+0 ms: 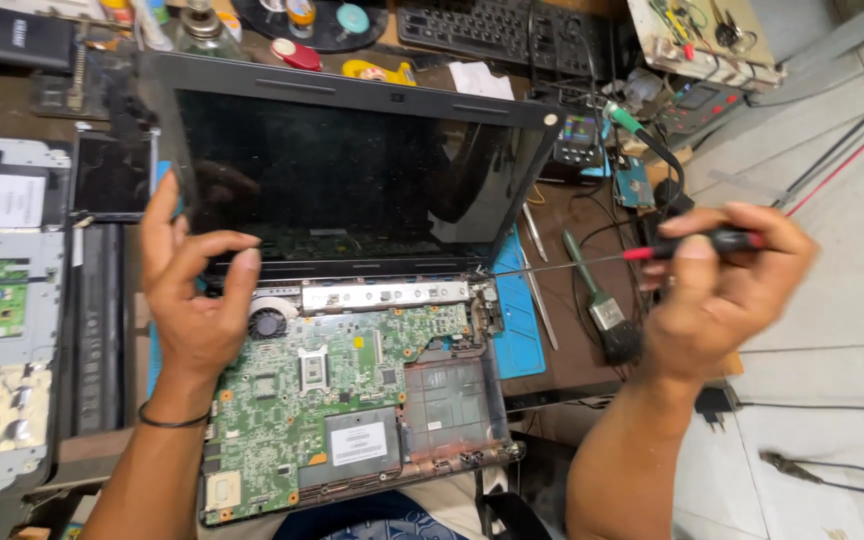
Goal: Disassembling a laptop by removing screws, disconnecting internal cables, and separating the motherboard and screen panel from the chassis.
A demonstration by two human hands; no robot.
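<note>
A stripped laptop (352,330) is laid open on the bench w/ its green motherboard (332,400) fully exposed, and the dark screen (342,170) is tilted back. The left hand (192,290) is placed at the left hinge area, thumb and fingers curled loosely and half open around the lower left corner of the screen bezel; whether it's actually gripped can't be told. A screwdriver (652,248) w/ red-and-black handle is held in the right hand (727,285), fingers closed tight on the handle, and its thin shaft is pointed left w/ the tip by the right hinge.

Labels: a white rectangular sticker (359,442) is seen on the grey plate low on the board, and another white label (18,200) on the dismantled casing (2,300) at far left (print too small to make out). A blue mat (519,320) is tucked under the laptop's right side.
</note>
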